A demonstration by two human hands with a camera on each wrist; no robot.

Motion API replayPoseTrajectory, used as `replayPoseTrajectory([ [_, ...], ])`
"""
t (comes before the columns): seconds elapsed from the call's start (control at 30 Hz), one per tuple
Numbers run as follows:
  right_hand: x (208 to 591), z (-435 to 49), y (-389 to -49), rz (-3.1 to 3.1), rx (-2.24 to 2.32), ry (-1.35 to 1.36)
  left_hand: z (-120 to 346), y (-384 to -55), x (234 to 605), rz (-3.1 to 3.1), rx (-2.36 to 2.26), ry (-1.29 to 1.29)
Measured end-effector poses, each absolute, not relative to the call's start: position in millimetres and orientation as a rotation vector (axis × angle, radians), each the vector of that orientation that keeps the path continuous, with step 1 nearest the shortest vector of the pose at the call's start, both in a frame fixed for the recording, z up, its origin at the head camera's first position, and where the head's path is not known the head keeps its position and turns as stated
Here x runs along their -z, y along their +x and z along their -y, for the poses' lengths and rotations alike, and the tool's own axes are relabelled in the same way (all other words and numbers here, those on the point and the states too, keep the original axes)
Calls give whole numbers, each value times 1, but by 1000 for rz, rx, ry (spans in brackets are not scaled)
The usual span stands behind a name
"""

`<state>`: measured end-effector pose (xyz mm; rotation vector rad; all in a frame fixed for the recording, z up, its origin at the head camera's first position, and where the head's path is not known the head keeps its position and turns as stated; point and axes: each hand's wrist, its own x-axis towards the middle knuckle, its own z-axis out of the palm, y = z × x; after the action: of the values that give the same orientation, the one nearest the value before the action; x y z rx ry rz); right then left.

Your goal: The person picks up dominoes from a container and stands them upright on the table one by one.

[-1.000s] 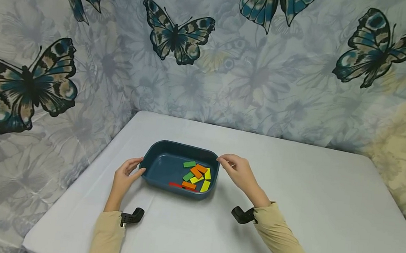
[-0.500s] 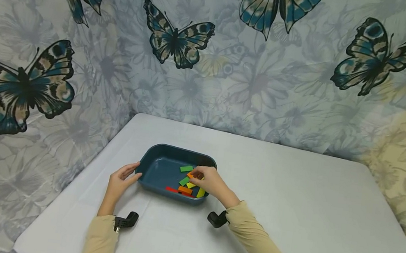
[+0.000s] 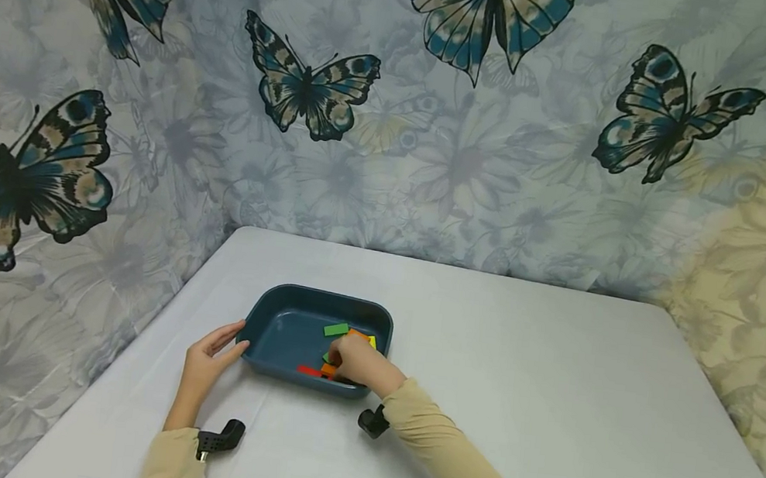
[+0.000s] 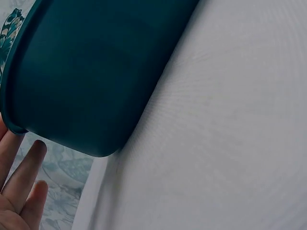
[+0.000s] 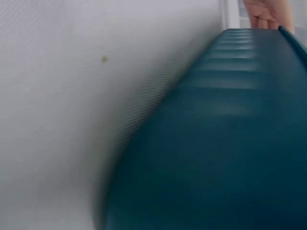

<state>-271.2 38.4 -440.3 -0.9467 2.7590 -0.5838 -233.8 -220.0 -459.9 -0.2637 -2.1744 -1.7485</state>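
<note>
A dark teal basin (image 3: 278,337) stands on the white-covered table. My left hand (image 3: 205,357) rests at its left end, thumb and fingers spread. The left wrist view has these fingers (image 4: 26,177) extended by the end of the basin wall (image 4: 96,72). Inside the right half of the basin, my right hand (image 3: 363,363) reaches down among the small blocks; its fingertips and anything between them are hidden. Around it show a green block (image 3: 336,329), an orange block (image 3: 359,335), a yellow block (image 3: 373,341) and a red block (image 3: 309,371).
The white tabletop (image 3: 515,378) extends to the right of the basin. Behind it hangs a flowered cloth with butterflies (image 3: 307,91). Each wrist bears a black camera, such as the left camera (image 3: 222,437). The basin's long outer wall (image 5: 216,143) fills much of the right wrist view.
My right hand has moved from the basin's right rim into the basin, then down toward its near side. My left hand stays at the left end. The head view has shifted.
</note>
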Motion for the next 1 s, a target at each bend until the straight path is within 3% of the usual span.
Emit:
replayPoseTrajectory([
  [0.47, 440, -27, -271, -2751, 472, -908, 239, -245, 488, 2168, 1738, -228],
  [1.0, 435, -34, -271, -2757, 552, -815, 226, -238, 467, 2150, 1803, -286],
])
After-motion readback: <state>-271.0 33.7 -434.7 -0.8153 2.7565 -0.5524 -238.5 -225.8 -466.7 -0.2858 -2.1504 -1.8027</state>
